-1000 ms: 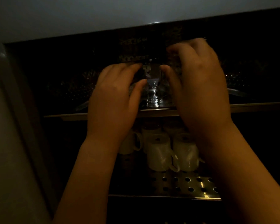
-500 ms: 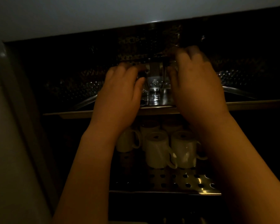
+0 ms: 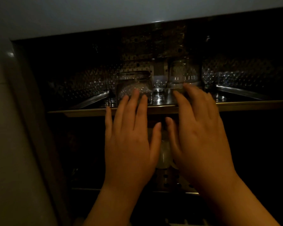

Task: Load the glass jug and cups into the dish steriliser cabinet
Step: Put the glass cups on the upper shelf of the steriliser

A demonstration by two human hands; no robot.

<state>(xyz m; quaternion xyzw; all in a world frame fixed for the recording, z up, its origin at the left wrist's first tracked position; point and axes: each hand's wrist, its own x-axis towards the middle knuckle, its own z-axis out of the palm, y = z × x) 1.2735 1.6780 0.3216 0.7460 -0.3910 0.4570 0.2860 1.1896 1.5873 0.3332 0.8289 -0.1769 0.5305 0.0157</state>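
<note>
Two glass cups stand on the upper shelf (image 3: 170, 107) of the dim cabinet (image 3: 39, 88): the left glass (image 3: 132, 82) near the front edge, the right glass (image 3: 183, 73) further back. Whether either is the jug I cannot tell in this light. The left hand (image 3: 131, 144) is spread flat with straight fingers, holding nothing, its fingertips (image 3: 135, 92) overlapping the left glass in view; contact is unclear. The right hand (image 3: 198, 134) is likewise released and flat, its fingers reaching over the shelf edge just below the right glass. Between the hands, a pale mug (image 3: 164, 156) shows on the perforated lower shelf (image 3: 168, 181).
</note>
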